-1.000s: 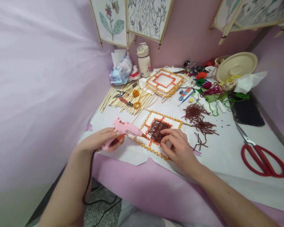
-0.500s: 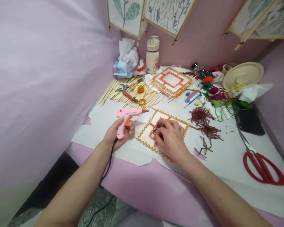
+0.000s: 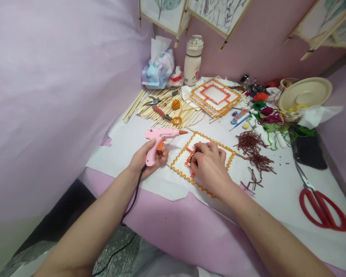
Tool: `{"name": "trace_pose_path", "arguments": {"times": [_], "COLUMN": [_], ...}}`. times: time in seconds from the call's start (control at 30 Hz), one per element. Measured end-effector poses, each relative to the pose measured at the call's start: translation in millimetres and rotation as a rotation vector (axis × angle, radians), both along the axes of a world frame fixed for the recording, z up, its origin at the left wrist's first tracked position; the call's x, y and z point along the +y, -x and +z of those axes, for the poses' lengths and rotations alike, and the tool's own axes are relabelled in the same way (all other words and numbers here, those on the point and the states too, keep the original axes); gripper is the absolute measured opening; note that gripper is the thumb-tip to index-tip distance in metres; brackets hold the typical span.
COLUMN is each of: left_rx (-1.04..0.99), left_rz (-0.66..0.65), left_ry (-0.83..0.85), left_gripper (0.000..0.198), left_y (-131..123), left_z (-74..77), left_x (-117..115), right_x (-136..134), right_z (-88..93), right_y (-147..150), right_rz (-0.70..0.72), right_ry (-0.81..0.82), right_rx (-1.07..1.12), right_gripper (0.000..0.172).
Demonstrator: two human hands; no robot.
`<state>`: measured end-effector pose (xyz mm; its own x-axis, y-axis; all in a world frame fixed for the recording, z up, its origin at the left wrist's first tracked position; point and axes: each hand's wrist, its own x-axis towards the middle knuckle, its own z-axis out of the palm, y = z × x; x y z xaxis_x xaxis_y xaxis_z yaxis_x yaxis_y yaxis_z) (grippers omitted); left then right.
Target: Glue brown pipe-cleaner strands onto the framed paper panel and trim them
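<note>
My left hand [image 3: 152,157] is closed around the handle of a pink glue gun [image 3: 161,134], whose orange nozzle points right. Under my right hand [image 3: 210,165] lies a white panel [image 3: 178,156] with a wavy yellow yarn border and a smaller orange yarn frame inside. The right fingers are bent together at the panel's middle, on dark brown yarn [image 3: 193,155] within the orange frame. They partly hide it. Cut brown yarn pieces [image 3: 250,144] lie in loose heaps to the right of the panel.
Red-handled scissors [image 3: 323,207] lie at the right. Behind the panel are thin wooden sticks [image 3: 144,111], pruning shears [image 3: 161,112], a similar decorated panel [image 3: 215,96] and a bottle [image 3: 193,63]. Coloured yarn [image 3: 273,117] and a dark phone-like slab [image 3: 308,150] sit at the right. A black cord [image 3: 134,200] hangs off the table edge.
The view has shifted slightly, so the scene sits a little further right. Both hands keep nearly the same places, with the right fingertips slightly more closed over the brown yarn.
</note>
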<state>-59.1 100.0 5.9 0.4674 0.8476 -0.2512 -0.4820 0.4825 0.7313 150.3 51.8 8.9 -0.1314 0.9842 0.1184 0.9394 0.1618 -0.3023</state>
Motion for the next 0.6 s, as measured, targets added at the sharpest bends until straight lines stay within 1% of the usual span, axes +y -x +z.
{"name": "trace_pose_path", "arguments": {"times": [0.17,0.33,0.47,0.6], "left_rx": [-0.008,0.004,-0.001,-0.012], "left_rz": [-0.003,-0.011,0.003,0.01], "left_ry": [0.003,0.009,0.012,0.006], "left_gripper": [0.031,0.032,0.03,0.029], "left_y": [-0.3,-0.5,0.1,0.2], "left_z": [-0.6,-0.9,-1.8,-2.0], "left_x": [0.6,1.3,1.1,0.8], "right_x": [-2.2,-13.2,-21.9,-25.3], "right_z": [-3.3,-2.8,-4.3,-6.3], "right_y": [-3.7,-13.4,-21.8,-25.2], "right_rz": [0.011,0.01,0.105,0.191], "right_ry": [-0.061,-0.126,-0.189,-0.194], "right_rx": [0.064,0.121,0.118,0.074], "right_gripper": [0.019,0.011,0.016,0.018]}}
